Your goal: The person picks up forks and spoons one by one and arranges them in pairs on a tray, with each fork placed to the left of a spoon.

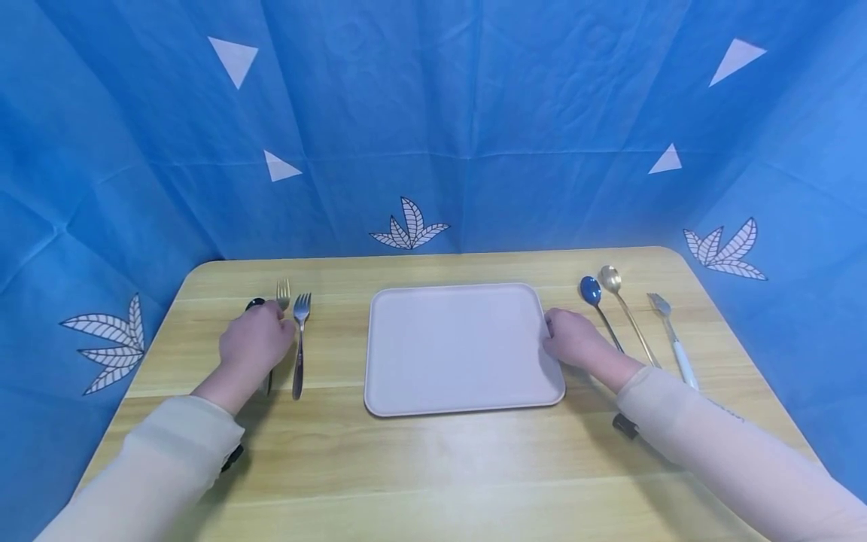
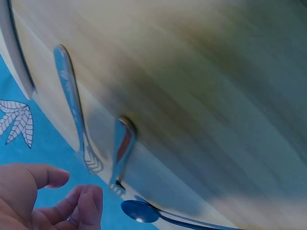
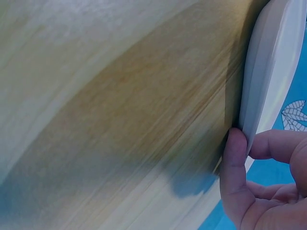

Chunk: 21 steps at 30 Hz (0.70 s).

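Note:
A pale rectangular tray (image 1: 460, 350) lies at the middle of the wooden table. My right hand (image 1: 574, 337) pinches its right edge; the right wrist view has the thumb and fingers on either side of the tray rim (image 3: 268, 67). Over the cutlery at the left hovers my left hand (image 1: 254, 337), fingers loosely bent with nothing between them in the left wrist view. Beneath and beside it are a dark spoon (image 2: 139, 211), a gold-coloured fork (image 1: 283, 288) and a silver fork (image 1: 301, 342) with a darker handle. In the head view the hand hides parts of the spoon and gold fork.
Right of the tray lie a dark blue spoon (image 1: 591, 290), a long gold-coloured spoon (image 1: 611, 278) and a fork with a pale handle (image 1: 684, 365). The right forearm passes over their near side. A blue curtain (image 1: 440, 113) hangs behind the wooden table (image 1: 433, 467).

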Motion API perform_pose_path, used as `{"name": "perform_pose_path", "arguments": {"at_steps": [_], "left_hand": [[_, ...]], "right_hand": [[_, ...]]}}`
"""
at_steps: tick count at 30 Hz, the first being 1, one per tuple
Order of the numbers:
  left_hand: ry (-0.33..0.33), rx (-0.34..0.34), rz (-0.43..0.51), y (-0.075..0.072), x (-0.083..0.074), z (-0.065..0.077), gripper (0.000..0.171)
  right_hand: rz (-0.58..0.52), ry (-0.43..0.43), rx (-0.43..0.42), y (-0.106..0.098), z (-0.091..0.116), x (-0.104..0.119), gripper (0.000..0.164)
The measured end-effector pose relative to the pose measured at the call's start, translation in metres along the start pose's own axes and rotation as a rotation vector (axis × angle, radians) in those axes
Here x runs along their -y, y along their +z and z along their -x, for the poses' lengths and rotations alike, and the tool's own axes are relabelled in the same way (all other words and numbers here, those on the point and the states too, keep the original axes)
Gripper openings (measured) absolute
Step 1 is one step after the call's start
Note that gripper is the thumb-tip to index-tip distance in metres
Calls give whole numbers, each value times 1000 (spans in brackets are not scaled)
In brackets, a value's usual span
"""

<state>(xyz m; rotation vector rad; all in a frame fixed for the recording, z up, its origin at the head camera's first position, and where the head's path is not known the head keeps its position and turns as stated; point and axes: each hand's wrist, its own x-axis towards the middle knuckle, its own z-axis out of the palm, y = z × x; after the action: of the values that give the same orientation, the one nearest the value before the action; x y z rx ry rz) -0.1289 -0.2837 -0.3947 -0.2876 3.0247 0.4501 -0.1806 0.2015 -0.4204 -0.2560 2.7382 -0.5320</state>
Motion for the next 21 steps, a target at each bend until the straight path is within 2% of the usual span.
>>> {"name": "perform_pose_path", "arguments": {"at_steps": [8,12,21], "left_hand": [[-12,-20,-12,1,8,-7,28],[-10,-2,-17,3,9,-7,22],[-49,41,-47,8,9,-5,23]], "right_hand": [[9,0,-13,-1,2,-2,16],[5,4,-13,-1,3,-2,13],[-2,1,-19,-2,4,2,12]]}}
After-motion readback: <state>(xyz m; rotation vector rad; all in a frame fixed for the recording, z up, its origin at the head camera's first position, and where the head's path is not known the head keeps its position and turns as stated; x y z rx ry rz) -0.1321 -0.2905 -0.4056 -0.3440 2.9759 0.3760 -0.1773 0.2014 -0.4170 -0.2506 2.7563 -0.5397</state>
